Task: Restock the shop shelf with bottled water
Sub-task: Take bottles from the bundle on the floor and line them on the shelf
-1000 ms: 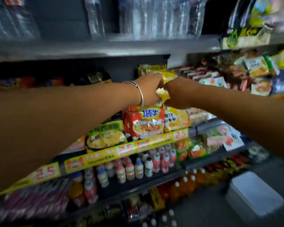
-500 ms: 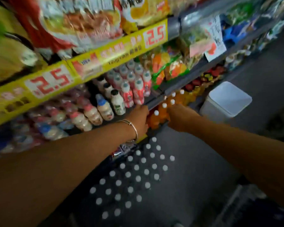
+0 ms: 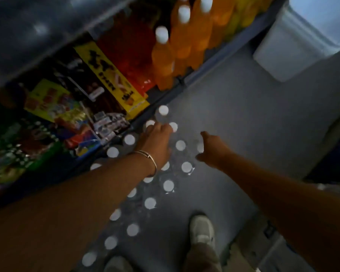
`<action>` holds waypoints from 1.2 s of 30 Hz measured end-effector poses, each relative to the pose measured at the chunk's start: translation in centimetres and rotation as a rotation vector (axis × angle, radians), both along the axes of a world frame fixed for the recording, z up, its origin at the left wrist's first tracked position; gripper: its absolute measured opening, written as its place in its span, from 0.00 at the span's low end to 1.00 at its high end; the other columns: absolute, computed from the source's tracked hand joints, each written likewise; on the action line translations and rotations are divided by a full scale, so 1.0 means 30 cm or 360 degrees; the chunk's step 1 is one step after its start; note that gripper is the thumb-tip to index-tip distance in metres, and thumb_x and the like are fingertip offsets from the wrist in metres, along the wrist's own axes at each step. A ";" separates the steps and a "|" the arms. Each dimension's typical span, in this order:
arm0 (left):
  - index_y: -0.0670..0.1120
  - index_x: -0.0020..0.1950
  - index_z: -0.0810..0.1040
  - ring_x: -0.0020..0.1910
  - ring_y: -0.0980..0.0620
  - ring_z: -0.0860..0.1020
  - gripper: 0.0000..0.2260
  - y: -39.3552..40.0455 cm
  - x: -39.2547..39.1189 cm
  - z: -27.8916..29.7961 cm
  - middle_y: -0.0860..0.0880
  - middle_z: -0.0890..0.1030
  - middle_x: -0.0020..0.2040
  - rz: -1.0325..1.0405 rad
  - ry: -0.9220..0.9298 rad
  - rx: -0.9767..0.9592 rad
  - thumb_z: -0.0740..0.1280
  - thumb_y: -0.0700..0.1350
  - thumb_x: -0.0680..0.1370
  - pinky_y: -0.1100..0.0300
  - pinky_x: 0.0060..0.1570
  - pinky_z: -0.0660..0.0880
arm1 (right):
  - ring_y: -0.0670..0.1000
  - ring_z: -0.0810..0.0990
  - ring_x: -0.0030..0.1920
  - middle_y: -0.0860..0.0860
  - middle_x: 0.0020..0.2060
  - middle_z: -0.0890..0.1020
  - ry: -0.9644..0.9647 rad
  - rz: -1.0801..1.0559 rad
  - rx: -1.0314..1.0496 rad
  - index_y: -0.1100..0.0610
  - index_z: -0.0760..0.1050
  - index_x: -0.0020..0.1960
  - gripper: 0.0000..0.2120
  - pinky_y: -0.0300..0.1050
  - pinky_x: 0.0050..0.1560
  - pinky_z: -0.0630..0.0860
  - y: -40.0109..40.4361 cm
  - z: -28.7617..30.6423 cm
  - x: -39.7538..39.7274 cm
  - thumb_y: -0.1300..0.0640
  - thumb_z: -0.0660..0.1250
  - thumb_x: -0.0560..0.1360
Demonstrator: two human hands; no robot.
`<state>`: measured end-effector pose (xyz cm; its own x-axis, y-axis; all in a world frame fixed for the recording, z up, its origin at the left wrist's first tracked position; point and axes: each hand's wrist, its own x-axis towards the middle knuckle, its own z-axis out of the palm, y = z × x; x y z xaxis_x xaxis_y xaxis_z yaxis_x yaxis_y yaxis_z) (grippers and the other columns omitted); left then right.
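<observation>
Several clear water bottles with white caps [image 3: 168,185] stand packed together on the grey floor beside the bottom shelf [image 3: 186,83]. My left hand [image 3: 157,140], a bangle on its wrist, reaches down onto the far bottles, its fingers lying among the caps. My right hand [image 3: 211,149] hovers at the pack's right edge with the thumb spread. One cap [image 3: 200,148] shows between its thumb and fingers. Blur hides whether either hand grips a bottle.
Orange drink bottles [image 3: 163,61] and snack boxes [image 3: 110,79] fill the bottom shelf on the left. A white bin [image 3: 294,46] stands on the floor at the upper right. My shoes [image 3: 202,230] are near the pack's front end.
The view has swung from the noodle shelf down to the floor. Both hands dropped from the upper shelf to the water bottles below.
</observation>
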<state>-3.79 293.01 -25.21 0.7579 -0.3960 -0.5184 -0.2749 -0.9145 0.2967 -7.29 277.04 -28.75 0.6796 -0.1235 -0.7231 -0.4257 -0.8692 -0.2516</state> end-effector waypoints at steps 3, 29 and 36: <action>0.43 0.65 0.67 0.64 0.42 0.66 0.19 -0.023 -0.001 -0.115 0.42 0.68 0.64 -0.0011 -0.0050 -0.0028 0.66 0.43 0.75 0.48 0.63 0.65 | 0.61 0.73 0.62 0.60 0.62 0.74 -0.0022 -0.0169 0.0013 0.60 0.57 0.71 0.36 0.55 0.61 0.73 -0.007 -0.142 -0.035 0.55 0.72 0.71; 0.47 0.66 0.65 0.67 0.45 0.64 0.23 -0.091 0.122 0.438 0.46 0.65 0.65 -0.0224 -0.0160 0.0020 0.69 0.47 0.74 0.48 0.64 0.65 | 0.51 0.80 0.48 0.49 0.43 0.80 -0.0631 0.0107 0.0424 0.51 0.77 0.47 0.16 0.42 0.44 0.74 -0.108 0.462 0.140 0.53 0.78 0.61; 0.43 0.66 0.68 0.64 0.43 0.71 0.28 0.014 0.153 1.083 0.43 0.71 0.63 -0.0243 -0.0125 0.0004 0.73 0.47 0.69 0.56 0.62 0.67 | 0.47 0.77 0.48 0.46 0.45 0.78 -0.0964 0.0562 0.0653 0.56 0.77 0.53 0.20 0.39 0.46 0.71 -0.023 1.188 0.232 0.54 0.77 0.63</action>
